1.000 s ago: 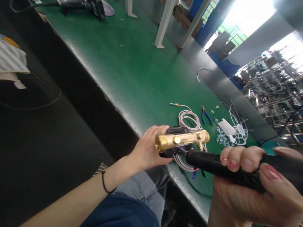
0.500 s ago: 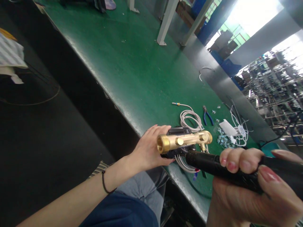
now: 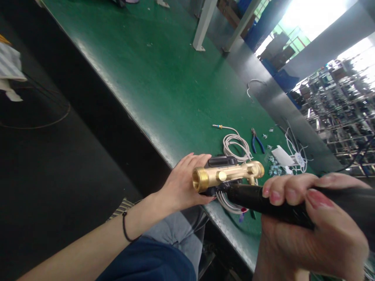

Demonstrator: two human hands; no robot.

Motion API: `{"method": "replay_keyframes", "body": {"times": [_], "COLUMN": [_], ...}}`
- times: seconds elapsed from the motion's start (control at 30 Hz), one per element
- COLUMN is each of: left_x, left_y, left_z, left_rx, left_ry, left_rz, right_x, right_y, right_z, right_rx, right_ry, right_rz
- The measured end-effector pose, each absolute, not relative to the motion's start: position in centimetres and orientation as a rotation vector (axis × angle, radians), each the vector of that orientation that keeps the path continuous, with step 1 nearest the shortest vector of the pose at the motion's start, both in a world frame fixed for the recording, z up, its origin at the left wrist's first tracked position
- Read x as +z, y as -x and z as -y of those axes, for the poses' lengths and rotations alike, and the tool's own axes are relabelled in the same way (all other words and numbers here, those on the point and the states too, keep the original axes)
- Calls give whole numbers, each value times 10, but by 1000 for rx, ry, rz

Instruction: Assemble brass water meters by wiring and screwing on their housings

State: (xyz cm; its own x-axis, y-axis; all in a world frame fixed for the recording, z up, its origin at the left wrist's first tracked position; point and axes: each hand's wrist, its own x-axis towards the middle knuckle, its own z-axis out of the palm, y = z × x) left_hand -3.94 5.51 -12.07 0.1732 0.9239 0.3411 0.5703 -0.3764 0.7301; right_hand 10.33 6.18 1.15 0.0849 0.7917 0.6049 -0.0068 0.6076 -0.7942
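My left hand [image 3: 183,183] grips a brass pipe fitting [image 3: 227,173] with a threaded end, mounted on a black housing [image 3: 221,160], just above the front edge of the green table [image 3: 164,78]. My right hand [image 3: 310,230] is wrapped round a black power screwdriver [image 3: 263,199], whose tip sits against the underside of the fitting near its white wires [image 3: 227,201]. The tip itself is hidden by the housing.
Behind the fitting lie a coiled white cable [image 3: 234,142] with a brass probe, blue-handled pliers [image 3: 256,142], small metal clips [image 3: 274,168] and a white card [image 3: 281,156]. White table legs [image 3: 202,27] stand at the back. Racks of parts fill the far right.
The right hand and screwdriver have shifted slightly left and closer to the fitting. The left hand holds the fitting in nearly the same place. The view has drifted a little.
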Motion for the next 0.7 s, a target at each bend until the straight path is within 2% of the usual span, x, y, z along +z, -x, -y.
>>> {"method": "replay_keyframes", "body": {"times": [0.33,0.57,0.7], "left_x": [-124,-125,-117], "left_y": [39,43,35], "left_z": [-50,6,12], "left_rx": [1130,1553,1371], "left_ry": [-1971,-1939,-2198], "left_rz": [-1339,-1455,-1320], "right_x": [15,16,15], "right_y": [-100,-105,-105], "right_z": [-63,-62,-62], "right_rx": [660,661,658], "right_ry": [778,787,794], "right_rz": [1383,1329,1285]}}
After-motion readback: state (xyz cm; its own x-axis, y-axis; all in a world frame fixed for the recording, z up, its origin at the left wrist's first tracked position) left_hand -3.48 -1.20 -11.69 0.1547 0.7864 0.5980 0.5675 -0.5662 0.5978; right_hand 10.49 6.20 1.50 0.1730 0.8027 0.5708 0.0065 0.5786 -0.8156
